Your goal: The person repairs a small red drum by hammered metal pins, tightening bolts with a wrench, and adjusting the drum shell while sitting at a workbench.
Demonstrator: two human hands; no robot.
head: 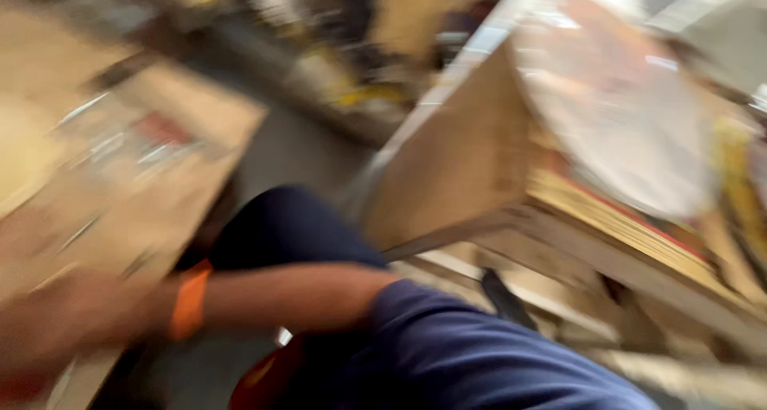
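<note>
Everything is blurred, so only rough looks can be told. The sleeve (479, 354) on the arm is dark blue cloth, soft and matt. The band (190, 300) at the wrist is orange and looks like smooth plastic or rubber. The box (136, 170) at the left edge looks like brown cardboard, dull and matt. The desk (455, 162) looks like pale wood, plain and flat. The round plate (623, 114) on it looks shiny and smooth. The floor (296, 154) is grey and matt.
</note>
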